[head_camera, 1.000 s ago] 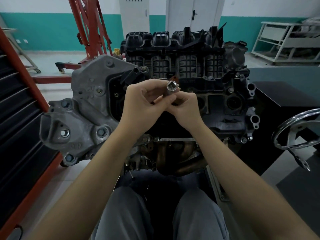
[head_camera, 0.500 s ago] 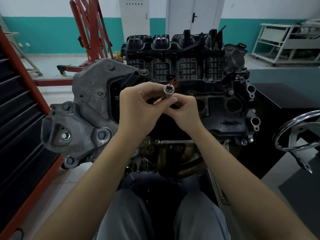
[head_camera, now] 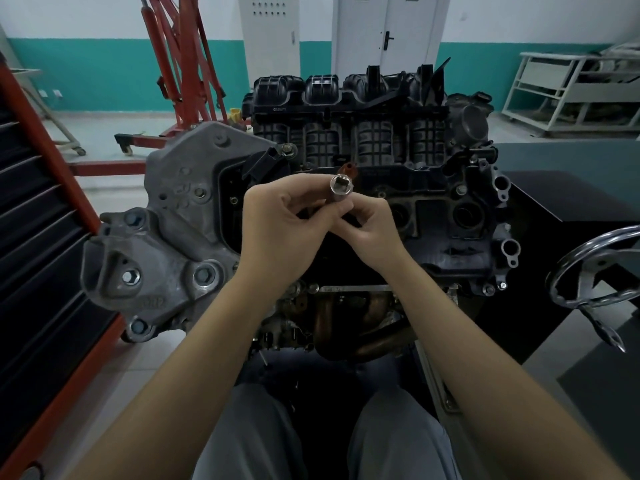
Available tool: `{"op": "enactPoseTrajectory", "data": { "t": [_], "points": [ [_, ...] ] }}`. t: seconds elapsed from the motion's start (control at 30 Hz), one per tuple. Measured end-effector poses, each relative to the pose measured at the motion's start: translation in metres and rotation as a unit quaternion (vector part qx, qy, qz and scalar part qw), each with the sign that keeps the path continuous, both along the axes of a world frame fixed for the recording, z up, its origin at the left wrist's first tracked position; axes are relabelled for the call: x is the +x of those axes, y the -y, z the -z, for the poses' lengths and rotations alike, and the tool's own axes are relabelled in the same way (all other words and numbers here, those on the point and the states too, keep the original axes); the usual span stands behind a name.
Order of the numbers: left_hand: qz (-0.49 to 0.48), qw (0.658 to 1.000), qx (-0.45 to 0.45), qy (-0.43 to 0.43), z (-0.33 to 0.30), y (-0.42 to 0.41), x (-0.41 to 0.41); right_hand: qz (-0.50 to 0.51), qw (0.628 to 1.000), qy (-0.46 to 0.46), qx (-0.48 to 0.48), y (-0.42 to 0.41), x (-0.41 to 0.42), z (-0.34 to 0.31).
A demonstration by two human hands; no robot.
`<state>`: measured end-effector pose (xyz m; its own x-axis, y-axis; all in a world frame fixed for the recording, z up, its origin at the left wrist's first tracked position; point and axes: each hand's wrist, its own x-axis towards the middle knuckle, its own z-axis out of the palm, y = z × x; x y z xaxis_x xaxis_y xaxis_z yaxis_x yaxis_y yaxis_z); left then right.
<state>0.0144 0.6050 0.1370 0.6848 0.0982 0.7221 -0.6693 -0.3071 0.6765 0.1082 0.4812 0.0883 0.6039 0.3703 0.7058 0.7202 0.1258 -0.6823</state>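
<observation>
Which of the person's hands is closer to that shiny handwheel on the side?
Right. The right hand is on the side of the handwheel, well clear of it; the left hand lies farther off, across the socket that both hands pinch.

The socket (head_camera: 341, 189) is a shiny metal tube, open end facing the camera. It tilts, pinched between the left hand (head_camera: 280, 223) and the right hand (head_camera: 372, 226).
</observation>
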Motion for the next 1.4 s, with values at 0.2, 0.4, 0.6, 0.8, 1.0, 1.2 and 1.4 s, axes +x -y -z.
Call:
{"op": "enactPoseTrajectory", "data": {
  "t": [0.2,0.4,0.6,0.8,1.0,1.2,1.4],
  "points": [
    [0.042,0.999,-0.004,-0.018,0.0007,-0.0012,0.0004,0.018,1.0,-0.005,0.008,-0.0023,-0.0006,0.0008],
    [-0.019,1.0,0.008,0.002,0.002,0.0026,0.0006,-0.007,1.0,0.011,-0.002,-0.0009,0.0001,-0.0002],
    [0.044,0.999,0.022,-0.017,-0.0004,0.0007,-0.0017,0.001,1.0,-0.018,0.009,-0.0016,-0.0005,0.0002],
    [-0.047,0.998,0.03,0.006,0.0002,0.0004,-0.0016,-0.022,1.0,-0.001,-0.009,-0.0004,0.0009,0.0001],
    [0.03,0.999,0.01,-0.026,0.0001,-0.0043,0.0001,0.005,1.0,-0.016,-0.001,-0.0036,0.0014,0.002],
    [-0.023,1.0,0.017,-0.008,0.0004,-0.0027,-0.0023,-0.003,1.0,0.014,-0.009,-0.0003,0.0041,0.0023],
    [0.029,0.998,0.044,-0.031,-0.001,-0.0059,-0.0009,0.015,1.0,0.001,-0.011,-0.0028,0.0011,0.0021]
  ]
}}
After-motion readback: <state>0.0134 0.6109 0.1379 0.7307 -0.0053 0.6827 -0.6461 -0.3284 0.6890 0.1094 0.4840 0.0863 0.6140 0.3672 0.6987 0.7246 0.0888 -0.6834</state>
